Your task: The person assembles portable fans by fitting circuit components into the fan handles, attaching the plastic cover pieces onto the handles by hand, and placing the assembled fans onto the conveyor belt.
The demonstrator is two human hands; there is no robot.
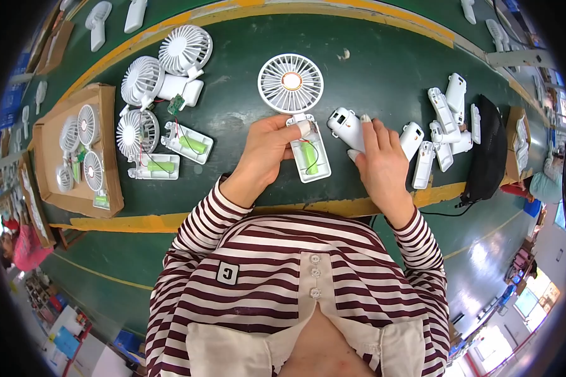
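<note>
My left hand (264, 148) grips a small white handheld fan near its neck, its thumb over the top of the opened handle. The round fan head (290, 83) points away from me. Inside the open handle shell (321, 173) lie a green battery (309, 157) and thin dark wires. To the right, my right hand (383, 157) rests with its fingers on a white handle cover (346, 127), which lies on the green table (233, 75). Another white cover (411, 141) sits just beyond those fingers.
More opened fans (138, 133) with batteries and a green circuit board lie at left, beside a cardboard box (75, 200) holding fans. At right are several white covers (443, 116), a black pouch (488, 147) and another cardboard box (517, 138). Yellow tape (138, 223) edges the table.
</note>
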